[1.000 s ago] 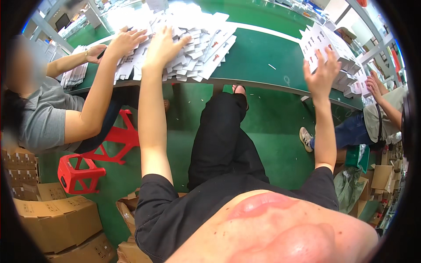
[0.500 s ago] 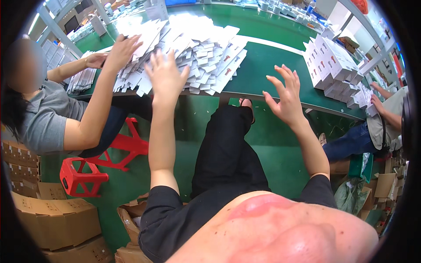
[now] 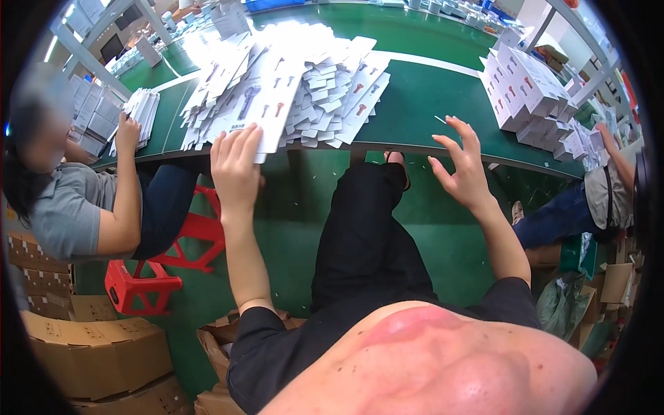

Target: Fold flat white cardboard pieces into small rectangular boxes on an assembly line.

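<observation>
Overhanging tbl (image 3: 422, 104) edge: carton (image 3: 263, 109) in L fingers (image 3: 236, 144)

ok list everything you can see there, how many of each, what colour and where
Table: one, green, upper half
Flat boxes: many, white, piled left of centre
Held box: one, white, over the pile's front
Stacked boxes: several, white, table's right
Scrap: one, white, on the table
Tray: one, blue, top edge
Co-workers: two, grey top at left, pale top at right
Stools: two, red, lower left
Cartons: several, brown, lower left and right
Bag: one, dull green, lower right
Floor: one, green, below
Trousers: one pair, black, centre
Left hand: one, bare, gripping the held box
Right hand: one, bare, empty, near the table's front edge
</observation>
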The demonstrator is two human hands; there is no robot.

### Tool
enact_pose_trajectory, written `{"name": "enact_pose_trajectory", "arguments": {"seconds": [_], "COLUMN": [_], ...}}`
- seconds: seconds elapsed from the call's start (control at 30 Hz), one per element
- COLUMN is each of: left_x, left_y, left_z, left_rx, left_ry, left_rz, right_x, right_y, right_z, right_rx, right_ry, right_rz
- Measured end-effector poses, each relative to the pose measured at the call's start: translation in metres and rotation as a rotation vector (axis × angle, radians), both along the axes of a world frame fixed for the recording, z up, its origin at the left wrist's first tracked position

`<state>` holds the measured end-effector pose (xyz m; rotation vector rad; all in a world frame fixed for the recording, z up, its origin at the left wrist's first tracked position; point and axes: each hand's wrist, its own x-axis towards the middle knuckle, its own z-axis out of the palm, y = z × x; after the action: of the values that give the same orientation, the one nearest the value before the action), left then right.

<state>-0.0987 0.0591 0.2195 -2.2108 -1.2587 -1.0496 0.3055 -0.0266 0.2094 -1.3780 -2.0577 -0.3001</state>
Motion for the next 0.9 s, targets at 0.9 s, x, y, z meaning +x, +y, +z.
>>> {"name": "enact_pose_trajectory", "arguments": {"seconds": [0.9], "left_x": [0.128], "left_y": [-0.039], "left_z": [0.004], "left_rx": [-1.159], "left_ry": [-0.942], "left_rz": [-1.138], "right_x": [-0.050], "right_y": [0.002], "right_z": [0.038], "right_rx": [0.078], "right_ry": [0.002], "right_rz": [0.213]}}
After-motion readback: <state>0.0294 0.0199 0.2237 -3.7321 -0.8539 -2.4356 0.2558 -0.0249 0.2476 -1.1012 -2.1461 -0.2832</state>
